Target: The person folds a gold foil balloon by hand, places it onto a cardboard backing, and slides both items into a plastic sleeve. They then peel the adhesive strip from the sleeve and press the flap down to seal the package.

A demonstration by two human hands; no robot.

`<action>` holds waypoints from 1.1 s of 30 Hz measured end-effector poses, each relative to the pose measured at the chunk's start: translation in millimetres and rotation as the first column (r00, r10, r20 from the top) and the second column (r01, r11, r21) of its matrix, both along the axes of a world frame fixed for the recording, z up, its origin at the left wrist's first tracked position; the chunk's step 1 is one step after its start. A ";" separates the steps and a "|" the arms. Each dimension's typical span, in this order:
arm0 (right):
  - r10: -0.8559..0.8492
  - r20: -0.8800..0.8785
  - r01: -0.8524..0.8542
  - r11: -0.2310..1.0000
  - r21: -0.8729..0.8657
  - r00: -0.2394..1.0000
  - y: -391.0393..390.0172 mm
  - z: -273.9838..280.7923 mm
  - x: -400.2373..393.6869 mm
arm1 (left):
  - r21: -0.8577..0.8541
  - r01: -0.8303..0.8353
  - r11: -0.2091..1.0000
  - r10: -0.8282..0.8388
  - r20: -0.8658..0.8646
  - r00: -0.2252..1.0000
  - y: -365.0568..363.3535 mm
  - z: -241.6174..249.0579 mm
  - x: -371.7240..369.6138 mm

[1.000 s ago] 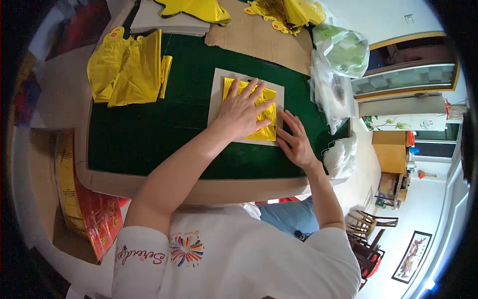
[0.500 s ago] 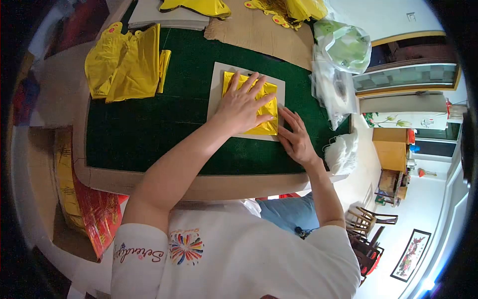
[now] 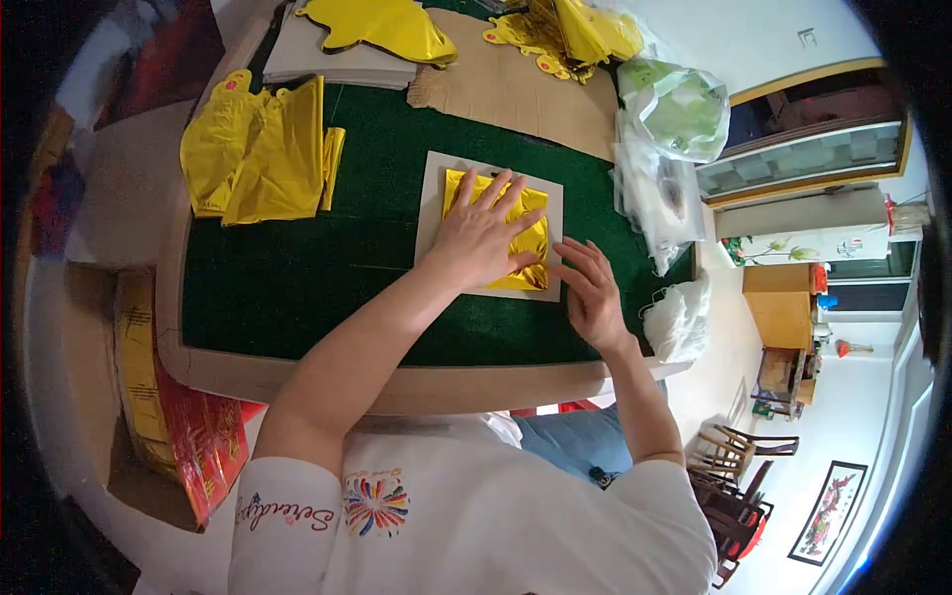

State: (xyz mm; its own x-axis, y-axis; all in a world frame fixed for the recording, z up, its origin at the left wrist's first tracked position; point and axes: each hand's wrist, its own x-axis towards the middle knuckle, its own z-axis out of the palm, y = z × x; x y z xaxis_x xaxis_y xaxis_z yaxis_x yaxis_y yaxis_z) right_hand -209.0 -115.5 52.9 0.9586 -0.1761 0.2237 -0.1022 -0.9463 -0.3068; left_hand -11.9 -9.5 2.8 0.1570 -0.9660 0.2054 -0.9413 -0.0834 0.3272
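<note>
A folded, shiny yellow foil sheet (image 3: 535,238) lies on a light grey board (image 3: 432,198) on the green table surface. My left hand (image 3: 481,236) rests flat on the foil with its fingers spread. My right hand (image 3: 592,296) is at the right edge of the board, fingers stretched out and partly bent. Its fingertips are close to the foil's lower right corner, and nothing shows in its grasp. Part of the foil is hidden under my left hand.
Yellow foil balloons (image 3: 263,149) lie at the left, and another flat foil balloon (image 3: 382,30) covers a stack of grey boards (image 3: 342,67). Behind the board are brown cardboard (image 3: 516,84) and more foil (image 3: 585,30). Plastic bags (image 3: 674,109) and white string (image 3: 679,322) line the right side.
My right hand has drawn slightly back from the board's right edge, its fingers lifting. My left hand stays spread on the foil. The whole view has shifted a little.
</note>
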 end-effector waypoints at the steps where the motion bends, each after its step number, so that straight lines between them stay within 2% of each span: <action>1: -0.002 0.003 0.002 1.000 0.000 1.000 4.5 -1.0 3.0 | 0.000 0.002 1.000 -0.002 0.003 1.000 -0.2 -0.3 -0.3; 3: 0.030 -0.036 -0.033 0.996 -0.086 0.999 14.4 -4.2 7.2 | -0.002 -0.012 1.000 0.012 -0.014 1.000 -0.7 -1.2 -0.5; 9: -0.092 0.005 0.092 0.994 -0.060 0.996 30.4 -15.8 2.2 | -0.009 -0.019 1.000 0.019 -0.001 1.000 -1.7 -4.9 -1.3; 13: -0.058 0.001 0.058 0.998 -0.035 0.998 15.3 -12.7 0.8 | 0.001 -0.010 1.000 0.010 -0.019 1.000 -1.2 -2.9 -0.3; 16: -0.141 0.058 0.141 0.990 -0.002 0.988 -6.6 -18.8 16.8 | 0.015 -0.009 1.000 0.009 -0.018 1.000 -1.3 -0.5 -1.2; 18: -0.293 0.151 0.294 0.956 0.016 0.944 -12.0 -27.2 38.4 | 0.008 -0.009 1.000 0.009 -0.028 1.000 -0.5 0.3 -0.6; 19: -0.296 0.149 0.296 0.955 0.021 0.943 -14.1 -31.7 44.4 | 0.014 -0.007 1.000 0.007 -0.028 1.000 -0.4 -1.9 -0.4; 21: -0.329 0.066 0.335 0.924 -0.186 0.942 -17.2 -37.0 54.3 | -0.065 -0.017 0.998 0.017 0.001 1.000 -1.5 -4.2 -0.2; 22: -0.330 0.056 0.335 0.924 -0.185 0.942 -16.5 -36.4 57.3 | -0.060 -0.016 0.998 0.015 -0.009 1.000 -2.1 -5.1 -0.2; 24: -0.344 0.075 0.348 0.875 -0.335 0.936 -11.5 -33.5 60.0 | -0.068 -0.013 0.998 0.013 0.008 1.000 -2.0 -7.1 -0.2; 29: -0.422 -0.014 0.395 0.860 -0.322 0.907 -20.7 -36.9 60.7 | -0.057 -0.024 0.998 0.024 0.008 1.000 -4.0 -7.0 -1.5; 31: -0.440 -0.062 0.434 0.897 -0.090 0.896 -23.5 -35.7 60.3 | -0.057 -0.027 0.998 0.028 0.010 1.000 -5.1 -8.0 -2.0; 33: -0.456 -0.044 0.449 0.887 -0.112 0.889 -19.2 -39.6 60.9 | -0.059 -0.035 0.998 0.036 0.011 0.999 -5.3 -6.9 -1.9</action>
State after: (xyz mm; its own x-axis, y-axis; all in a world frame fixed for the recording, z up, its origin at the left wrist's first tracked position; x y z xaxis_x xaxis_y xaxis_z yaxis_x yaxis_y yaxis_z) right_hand -148.2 -134.8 13.3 0.7933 -0.5750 0.2000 -0.5432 -0.8169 -0.1940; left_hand -13.8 -14.8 -4.0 0.1884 -0.9460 0.2639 -0.9421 -0.0981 0.3207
